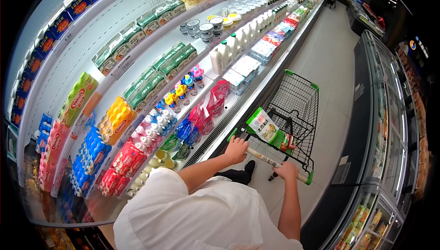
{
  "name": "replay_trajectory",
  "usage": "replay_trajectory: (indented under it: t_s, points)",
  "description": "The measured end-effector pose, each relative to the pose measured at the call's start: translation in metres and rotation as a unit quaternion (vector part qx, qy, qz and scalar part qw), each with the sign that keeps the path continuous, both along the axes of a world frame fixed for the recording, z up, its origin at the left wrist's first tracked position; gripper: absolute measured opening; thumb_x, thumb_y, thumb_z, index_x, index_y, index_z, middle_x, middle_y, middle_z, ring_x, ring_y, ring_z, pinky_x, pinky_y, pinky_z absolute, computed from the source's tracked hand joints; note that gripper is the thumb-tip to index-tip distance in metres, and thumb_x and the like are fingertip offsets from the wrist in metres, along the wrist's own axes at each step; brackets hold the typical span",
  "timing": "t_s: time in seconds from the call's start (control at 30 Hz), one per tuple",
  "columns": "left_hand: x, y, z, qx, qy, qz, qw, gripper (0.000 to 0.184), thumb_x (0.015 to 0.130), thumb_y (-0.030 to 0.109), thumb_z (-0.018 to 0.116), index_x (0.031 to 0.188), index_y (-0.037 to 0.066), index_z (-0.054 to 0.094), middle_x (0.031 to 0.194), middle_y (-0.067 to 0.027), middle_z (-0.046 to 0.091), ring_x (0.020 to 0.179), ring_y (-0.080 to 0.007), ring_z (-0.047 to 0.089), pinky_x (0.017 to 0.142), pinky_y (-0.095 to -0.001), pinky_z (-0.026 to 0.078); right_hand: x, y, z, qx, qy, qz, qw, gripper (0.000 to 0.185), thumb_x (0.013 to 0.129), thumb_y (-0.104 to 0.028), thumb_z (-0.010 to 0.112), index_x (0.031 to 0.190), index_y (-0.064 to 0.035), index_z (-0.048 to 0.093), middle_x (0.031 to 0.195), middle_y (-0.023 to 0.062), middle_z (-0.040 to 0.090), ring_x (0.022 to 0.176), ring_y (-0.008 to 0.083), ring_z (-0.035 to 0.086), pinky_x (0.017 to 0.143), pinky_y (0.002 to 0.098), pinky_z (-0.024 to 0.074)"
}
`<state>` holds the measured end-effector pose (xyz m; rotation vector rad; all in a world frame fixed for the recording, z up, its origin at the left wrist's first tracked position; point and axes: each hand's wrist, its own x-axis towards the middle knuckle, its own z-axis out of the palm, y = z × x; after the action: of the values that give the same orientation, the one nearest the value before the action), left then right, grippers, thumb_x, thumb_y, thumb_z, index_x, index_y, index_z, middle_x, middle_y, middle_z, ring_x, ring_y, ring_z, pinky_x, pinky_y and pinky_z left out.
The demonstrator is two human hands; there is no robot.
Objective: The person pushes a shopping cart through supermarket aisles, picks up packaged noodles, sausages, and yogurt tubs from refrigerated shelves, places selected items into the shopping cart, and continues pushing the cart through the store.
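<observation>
Left hand [236, 150] and right hand [287, 171] apart, both wrapped round beige tubular handle [263, 158] of black wire, green-cornered shopping cart [295, 98]. Green-and-white printed bag [264, 126] just beyond handle.

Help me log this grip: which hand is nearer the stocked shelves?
The left hand, gripping the cart handle near the shelves; the right hand grips it farther out, toward the glass cases.
</observation>
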<state>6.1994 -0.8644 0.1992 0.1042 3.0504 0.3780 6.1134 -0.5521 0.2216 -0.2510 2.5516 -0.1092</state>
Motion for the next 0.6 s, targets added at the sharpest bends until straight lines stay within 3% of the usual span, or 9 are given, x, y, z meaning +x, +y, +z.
replay_trajectory:
  t_s: [0.2,0.27,0.3,0.6]
  points:
    - [-0.061,0.004,-0.004,0.009,0.015,0.010,1.000,0.051,0.088,0.030,0.085,0.126,0.007,0.060,0.119,-0.0148,0.063,0.126,-0.0378,0.060,0.126,-0.0652,0.032,-0.073,0.006,-0.013,0.005,-0.003,0.017,1.000,0.063,0.079,-0.073,0.079,0.104,-0.0154,0.089,0.100,0.0134,0.084,0.097,0.0352,0.080,0.085,0.0478,0.0627]
    - [-0.083,0.005,-0.008,0.009,0.046,0.013,0.999,0.046,0.087,0.032,0.083,0.119,0.008,0.060,0.115,-0.0142,0.063,0.121,-0.0376,0.061,0.123,-0.0661,0.035,-0.098,0.006,-0.013,0.002,-0.008,0.024,1.000,0.064,0.078,-0.073,0.079,0.102,-0.0141,0.089,0.099,0.0139,0.084,0.097,0.0355,0.080,0.085,0.0482,0.0628]
    - [-0.094,0.008,-0.009,0.009,0.037,0.017,0.999,0.048,0.087,0.034,0.085,0.120,0.007,0.060,0.116,-0.0143,0.064,0.121,-0.0376,0.061,0.123,-0.0660,0.035,-0.112,0.007,-0.011,0.022,-0.015,0.031,0.999,0.062,0.079,-0.074,0.078,0.104,-0.0185,0.090,0.097,0.0097,0.084,0.095,0.0326,0.080,0.085,0.0473,0.0625]
    - [-0.206,0.019,-0.005,0.014,-0.010,0.027,0.999,0.051,0.084,0.030,0.085,0.124,0.007,0.061,0.119,-0.0140,0.066,0.123,-0.0358,0.061,0.124,-0.0641,0.034,-0.235,0.016,-0.017,0.021,-0.049,0.025,0.998,0.062,0.078,-0.072,0.080,0.108,-0.0192,0.089,0.103,0.0109,0.085,0.100,0.0345,0.080,0.086,0.0476,0.0624]
